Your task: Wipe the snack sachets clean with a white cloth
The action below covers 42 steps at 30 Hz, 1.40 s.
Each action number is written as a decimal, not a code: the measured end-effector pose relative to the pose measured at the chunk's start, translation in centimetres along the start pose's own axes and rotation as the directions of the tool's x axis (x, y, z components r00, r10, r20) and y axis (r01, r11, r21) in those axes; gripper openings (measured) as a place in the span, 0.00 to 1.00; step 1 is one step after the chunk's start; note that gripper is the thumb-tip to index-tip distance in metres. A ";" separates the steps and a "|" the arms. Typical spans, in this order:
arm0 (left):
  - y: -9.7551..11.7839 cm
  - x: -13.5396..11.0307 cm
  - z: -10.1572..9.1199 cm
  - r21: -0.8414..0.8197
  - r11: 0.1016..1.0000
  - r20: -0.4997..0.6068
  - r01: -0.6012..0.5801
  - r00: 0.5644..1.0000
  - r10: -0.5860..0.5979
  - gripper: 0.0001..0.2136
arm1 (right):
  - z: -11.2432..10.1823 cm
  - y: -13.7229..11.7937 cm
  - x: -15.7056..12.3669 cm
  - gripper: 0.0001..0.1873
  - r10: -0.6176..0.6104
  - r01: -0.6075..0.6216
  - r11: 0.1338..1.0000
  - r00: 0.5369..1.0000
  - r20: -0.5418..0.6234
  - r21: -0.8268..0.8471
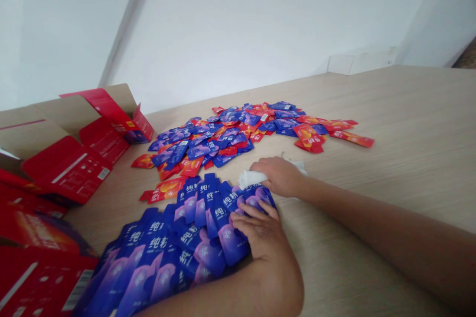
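Note:
My left hand (260, 233) rests with its fingers spread on the right end of overlapping rows of blue-purple pouches (159, 242). Just beyond it, my right hand (280, 176) is closed around a crumpled white tissue or cloth (251, 179). One end of the white piece touches the upper edge of the pouches; another bit shows behind the hand. The pouches lie flat with their printed faces up. Behind both hands spreads a loose pile of mixed red-orange and blue sachets (226, 138).
Several opened red cartons (70, 173) stand along the left side, flaps up. A few red sachets (351, 137) lie at the pile's right end. A white box-like object (357, 63) sits at the table's back edge against the white wall (260, 25). The table (409, 143) has a light wood surface.

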<state>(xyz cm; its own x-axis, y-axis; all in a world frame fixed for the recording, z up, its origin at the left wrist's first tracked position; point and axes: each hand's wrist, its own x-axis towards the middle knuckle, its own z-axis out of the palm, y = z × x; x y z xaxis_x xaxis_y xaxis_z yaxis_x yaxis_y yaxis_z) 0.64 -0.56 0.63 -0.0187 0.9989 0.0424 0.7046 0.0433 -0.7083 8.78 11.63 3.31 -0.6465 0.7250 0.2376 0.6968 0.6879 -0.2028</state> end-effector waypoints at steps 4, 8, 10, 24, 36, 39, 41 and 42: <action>0.0 0.0 0.2 0.018 1.000 -0.008 0.003 1.000 -0.003 0.23 | -0.3 -0.9 -0.1 0.15 -0.159 0.152 0.985 0.985 0.075 0.082; 0.1 0.1 0.2 0.028 1.000 -0.011 0.012 1.000 -0.012 0.23 | 0.0 -0.9 0.1 0.13 -0.137 0.134 0.991 0.980 0.148 0.031; 0.1 0.1 0.2 0.040 0.999 -0.010 0.011 1.000 -0.011 0.23 | 0.2 -0.4 0.2 0.14 -0.075 0.078 0.997 0.988 0.132 -0.013; -0.6 0.1 -0.6 0.010 0.998 0.064 -0.070 0.996 0.069 0.24 | 0.1 -0.3 0.0 0.13 -0.147 0.143 0.989 0.983 0.107 0.048; 0.0 0.0 -0.1 -0.195 0.981 -0.012 0.011 1.000 -0.013 0.23 | -0.3 0.6 -0.1 0.15 -0.084 0.082 0.994 0.996 0.025 0.070; 0.1 -0.1 0.0 -0.247 0.969 -0.004 0.023 1.000 -0.025 0.24 | -0.2 0.0 -0.1 0.15 -0.152 0.144 0.986 0.983 0.102 0.082; 0.0 -0.1 0.0 -0.249 0.968 -0.004 0.026 1.000 -0.028 0.24 | 0.0 0.0 0.1 0.15 -0.107 0.103 0.994 0.987 0.119 0.038; 0.0 -0.1 0.0 -0.251 0.968 -0.005 0.027 1.000 -0.030 0.24 | 0.1 0.2 0.1 0.15 -0.072 0.071 0.997 0.991 0.114 0.012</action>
<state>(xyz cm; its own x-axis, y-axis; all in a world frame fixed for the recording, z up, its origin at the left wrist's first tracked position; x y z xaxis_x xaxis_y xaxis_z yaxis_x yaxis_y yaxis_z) 0.66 -0.68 0.62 -0.0357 0.9971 0.0672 0.8594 0.0649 -0.5072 8.80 11.85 3.19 -0.7263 0.6726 0.1418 0.6452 0.7382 -0.1969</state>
